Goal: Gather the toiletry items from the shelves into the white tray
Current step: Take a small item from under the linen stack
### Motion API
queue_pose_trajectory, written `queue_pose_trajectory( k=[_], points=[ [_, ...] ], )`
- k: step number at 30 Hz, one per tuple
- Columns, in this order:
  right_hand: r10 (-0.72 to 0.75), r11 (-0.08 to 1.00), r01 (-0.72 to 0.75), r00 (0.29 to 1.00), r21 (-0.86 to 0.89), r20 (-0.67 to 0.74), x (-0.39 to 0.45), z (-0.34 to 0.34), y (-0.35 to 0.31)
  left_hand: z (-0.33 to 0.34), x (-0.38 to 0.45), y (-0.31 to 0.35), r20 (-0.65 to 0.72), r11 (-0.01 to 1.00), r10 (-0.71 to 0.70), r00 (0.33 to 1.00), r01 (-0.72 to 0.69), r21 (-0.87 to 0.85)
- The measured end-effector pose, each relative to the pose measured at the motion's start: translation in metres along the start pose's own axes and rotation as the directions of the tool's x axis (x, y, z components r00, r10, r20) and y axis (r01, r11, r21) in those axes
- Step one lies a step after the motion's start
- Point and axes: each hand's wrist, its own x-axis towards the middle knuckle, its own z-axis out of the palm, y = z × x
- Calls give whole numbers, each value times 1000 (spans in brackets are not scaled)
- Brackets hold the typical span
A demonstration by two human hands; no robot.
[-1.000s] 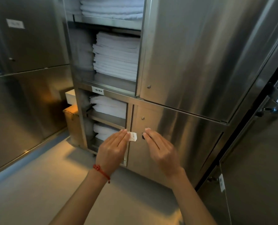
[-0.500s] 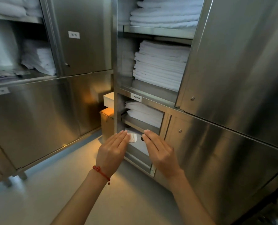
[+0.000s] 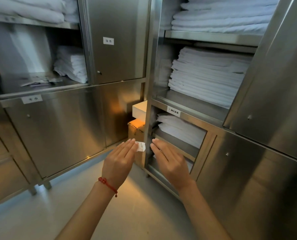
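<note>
In front of the steel cabinets, both hands are held out side by side, backs up. The left hand (image 3: 120, 157) has its fingers straight and pressed together, and a small white packet (image 3: 141, 146) sticks out past their tips; how it is held there cannot be told. The right hand (image 3: 168, 159), just right of the packet, has straight fingers close together and holds nothing. Folded white linens (image 3: 208, 75) fill the open shelves on the far right.

One head-worn camera looks forward and down, close over both forearms, facing the steel cabinets (image 3: 274, 84) from 9 to 3 o'clock.
</note>
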Motion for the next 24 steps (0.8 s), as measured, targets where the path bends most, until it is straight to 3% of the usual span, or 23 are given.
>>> queue_pose_trajectory(
  k=[9,18,24],
  points=[
    [-56,995,57,998,77,-14,52,56,-27,-6,-13,-70,19,994,-80,997,78,76],
    [-113,974,131,988,187,-104,90,125,-33,2,-19,-129,-64,964,-134,989,145,221],
    [-139,956,175,978,237,-158,111,185,-21,14,-10,-165,6,942,-212,977,202,269]
  ],
)
